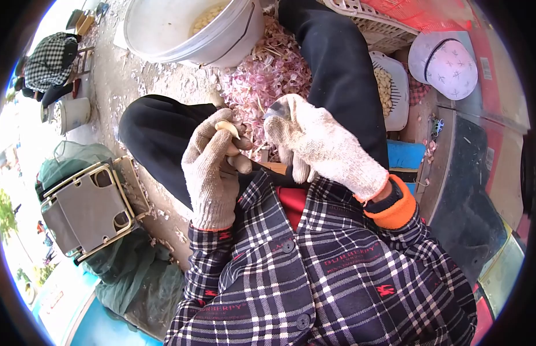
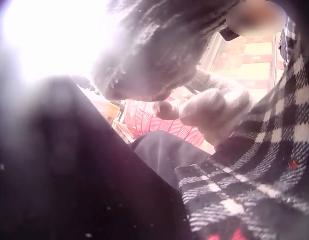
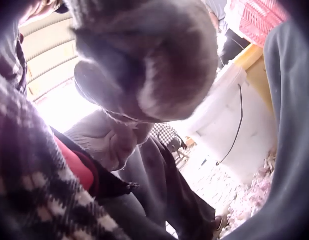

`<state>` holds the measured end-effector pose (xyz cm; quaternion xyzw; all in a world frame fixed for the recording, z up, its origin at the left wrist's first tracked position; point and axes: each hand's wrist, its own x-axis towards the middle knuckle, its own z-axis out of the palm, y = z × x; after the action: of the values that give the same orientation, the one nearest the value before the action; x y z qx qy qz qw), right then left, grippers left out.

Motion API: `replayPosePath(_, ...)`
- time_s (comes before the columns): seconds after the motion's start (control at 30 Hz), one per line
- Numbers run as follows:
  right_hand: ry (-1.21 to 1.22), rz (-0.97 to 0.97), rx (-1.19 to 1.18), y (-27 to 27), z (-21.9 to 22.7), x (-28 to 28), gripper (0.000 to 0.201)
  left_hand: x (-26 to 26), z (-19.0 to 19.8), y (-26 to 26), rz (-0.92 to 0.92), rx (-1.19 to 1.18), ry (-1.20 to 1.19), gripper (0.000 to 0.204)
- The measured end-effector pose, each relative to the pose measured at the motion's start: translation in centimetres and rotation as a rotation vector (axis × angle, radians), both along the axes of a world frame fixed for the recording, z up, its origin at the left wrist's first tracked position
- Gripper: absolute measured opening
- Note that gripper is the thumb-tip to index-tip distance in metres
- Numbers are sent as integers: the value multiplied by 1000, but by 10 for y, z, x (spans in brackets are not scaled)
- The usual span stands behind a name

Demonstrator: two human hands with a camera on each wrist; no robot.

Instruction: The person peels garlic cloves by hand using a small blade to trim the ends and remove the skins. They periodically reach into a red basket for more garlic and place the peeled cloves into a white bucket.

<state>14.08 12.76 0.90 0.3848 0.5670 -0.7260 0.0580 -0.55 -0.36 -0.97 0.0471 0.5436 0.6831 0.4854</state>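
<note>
Gloved in pale knit, my left hand (image 1: 213,167) pinches a peeled-looking garlic clove (image 1: 226,128) between thumb and fingers; another pale piece (image 1: 232,149) lies against the fingers below it. Just to the right, my right hand (image 1: 331,144) has its fingers bent, with a grey patch at the thumb tip; whether it grips anything is hidden. The two hands are apart, above the lap. In the left wrist view, my left hand (image 2: 149,55) is close and blurred, with my right hand (image 2: 214,110) beyond. My right hand (image 3: 144,60) fills the top of the right wrist view.
Pinkish peelings (image 1: 268,75) cover the ground between the legs. A white bucket (image 1: 227,43) holding pale cloves stands ahead, and a white basket (image 1: 399,115) with cloves is at the right. A folding chair (image 1: 92,207) stands at left; a person (image 1: 49,63) sits farther off.
</note>
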Motion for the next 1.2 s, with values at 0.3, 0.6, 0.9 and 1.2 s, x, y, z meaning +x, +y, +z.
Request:
replayPosePath(0.3, -40, 266, 954, -6, 8, -9, 22, 8, 8, 2, -77, -165, 205, 31)
replayPosePath(0.6, 141, 329, 1066, -12, -3, -10, 19, 11, 10, 0, -170, -261, 450, 27)
replayPosePath(0.9, 163, 430, 1006, -8, 1, -5, 17, -4, 22, -6, -473, -299, 644, 24)
replayPosePath(1.2, 224, 285, 549, 1, 0, -1, 22, -4, 14, -10, -372, -81, 15, 33)
